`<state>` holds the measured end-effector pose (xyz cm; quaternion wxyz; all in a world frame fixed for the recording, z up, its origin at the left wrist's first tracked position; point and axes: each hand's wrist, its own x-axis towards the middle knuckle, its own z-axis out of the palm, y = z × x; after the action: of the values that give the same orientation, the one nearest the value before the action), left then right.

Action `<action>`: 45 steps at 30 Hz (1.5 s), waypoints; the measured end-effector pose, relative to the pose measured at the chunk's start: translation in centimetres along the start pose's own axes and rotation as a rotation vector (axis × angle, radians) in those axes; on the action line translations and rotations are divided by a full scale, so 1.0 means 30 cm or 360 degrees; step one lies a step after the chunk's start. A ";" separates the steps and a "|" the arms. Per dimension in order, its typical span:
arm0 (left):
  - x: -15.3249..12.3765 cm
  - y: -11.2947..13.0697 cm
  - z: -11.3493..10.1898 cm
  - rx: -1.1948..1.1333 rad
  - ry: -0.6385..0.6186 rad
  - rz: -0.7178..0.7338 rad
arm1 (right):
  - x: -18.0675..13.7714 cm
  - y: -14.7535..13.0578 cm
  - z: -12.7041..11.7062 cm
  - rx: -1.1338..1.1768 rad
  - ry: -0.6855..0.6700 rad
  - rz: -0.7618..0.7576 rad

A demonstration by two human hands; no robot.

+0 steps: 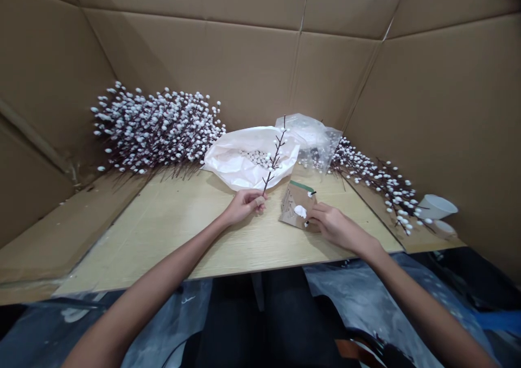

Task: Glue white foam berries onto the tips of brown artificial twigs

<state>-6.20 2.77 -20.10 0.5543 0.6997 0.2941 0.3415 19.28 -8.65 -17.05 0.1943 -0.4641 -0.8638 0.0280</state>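
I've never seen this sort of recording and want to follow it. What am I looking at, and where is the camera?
There is no machine here: these are a person's own bare hands. The single picture comes from a camera worn on the head, looking forward and down.

The left hand holds a thin brown twig with small white balls upright. The right hand is at the edge of a brown cardboard piece with a green strip; whether its fingers pinch anything is unclear.

On the pale wooden tabletop, a crumpled white sheet-like bag holds loose white balls. A big heap of white-balled branches lies at the left, a smaller bunch at the right.
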 end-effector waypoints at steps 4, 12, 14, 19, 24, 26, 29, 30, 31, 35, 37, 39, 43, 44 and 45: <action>-0.005 0.022 0.003 -0.0032 0.0010 0.0017 | -0.004 0.000 -0.014 -0.0030 -0.0037 0.0064; -0.015 0.050 0.008 -0.0129 0.0044 0.0106 | 0.005 -0.018 -0.107 0.0122 0.0004 0.0067; -0.017 0.051 0.007 -0.0143 0.0049 0.0126 | 0.017 -0.030 -0.128 0.0159 0.0059 0.0140; -0.027 0.063 0.005 -0.0166 0.0052 0.0173 | 0.101 -0.081 -0.116 0.0467 0.0313 0.0350; -0.038 0.072 0.006 -0.0197 0.0014 0.0170 | 0.264 -0.131 -0.043 0.1064 0.0375 0.0512; -0.041 0.076 0.007 -0.0200 0.0017 0.0195 | 0.328 -0.149 -0.018 0.1226 0.0393 0.0535; -0.045 0.088 0.007 -0.0174 0.0063 0.0266 | 0.397 -0.170 0.013 0.1472 0.0408 0.0431; -0.047 0.094 0.007 -0.0161 0.0088 0.0289 | 0.411 -0.175 0.023 0.1545 0.0423 0.0414; -0.049 0.101 0.007 -0.0148 0.0116 0.0308 | 0.423 -0.179 0.033 0.1600 0.0448 0.0416; -0.056 0.123 0.009 -0.0132 0.0229 0.0342 | 0.447 -0.188 0.062 0.1644 0.0551 0.0428; -0.056 0.122 0.009 -0.0157 0.0271 0.0338 | 0.456 -0.191 0.055 0.1652 0.0620 0.0442; -0.052 0.112 0.008 -0.0173 0.0317 0.0317 | 0.470 -0.191 0.026 0.1664 0.0734 0.0463; -0.036 0.070 -0.003 -0.0099 0.0450 0.0265 | 0.503 -0.180 -0.078 0.1746 0.1007 0.0407; -0.031 0.059 -0.008 -0.0049 0.0497 0.0258 | 0.510 -0.175 -0.107 0.1756 0.1044 0.0368; -0.027 0.050 -0.013 0.0015 0.0544 0.0255 | 0.517 -0.169 -0.136 0.1768 0.1068 0.0334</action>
<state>-6.94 2.04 -18.71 0.4641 0.6552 0.3290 0.4971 9.08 0.52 -7.34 0.6601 -0.3599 -0.5635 0.3424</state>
